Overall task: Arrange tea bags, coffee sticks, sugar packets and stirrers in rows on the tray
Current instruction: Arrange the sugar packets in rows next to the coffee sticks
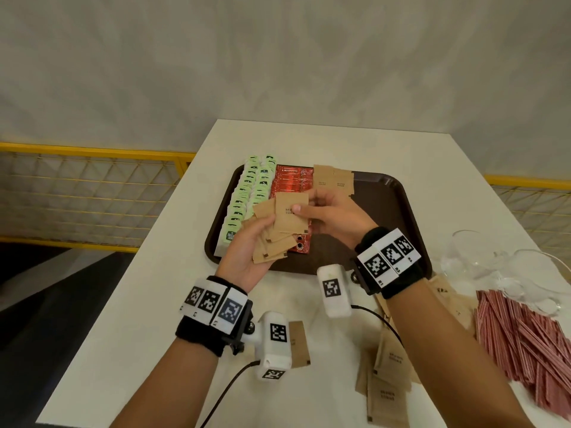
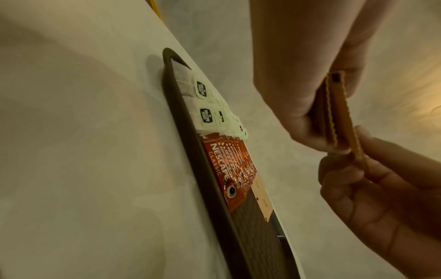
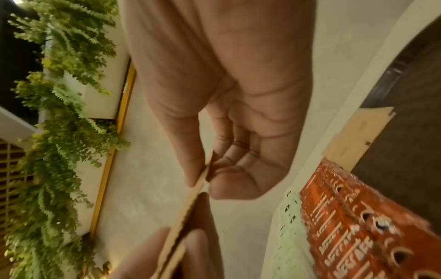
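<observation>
A dark brown tray [image 1: 386, 217] carries two rows of green tea bags [image 1: 247, 196] at its left, a row of red coffee sticks [image 1: 290, 180] beside them, and two brown sugar packets [image 1: 332, 179] at the back. Above the tray's front left, my left hand [image 1: 262, 223] holds a fanned stack of sugar packets [image 1: 275, 245]. My right hand [image 1: 306, 205] pinches the top packet [image 1: 290, 220] between thumb and fingers. The left wrist view shows the stack edge-on [image 2: 334, 113]. Red-and-white stirrers [image 1: 525, 335] lie heaped on the table at the right.
Loose sugar packets [image 1: 389, 366] lie on the white table near my right forearm, and one more [image 1: 298, 344] lies under the left wrist camera. Clear glassware [image 1: 494, 261] stands right of the tray. The tray's right half is bare. A yellow mesh railing [image 1: 92, 186] runs beyond the table.
</observation>
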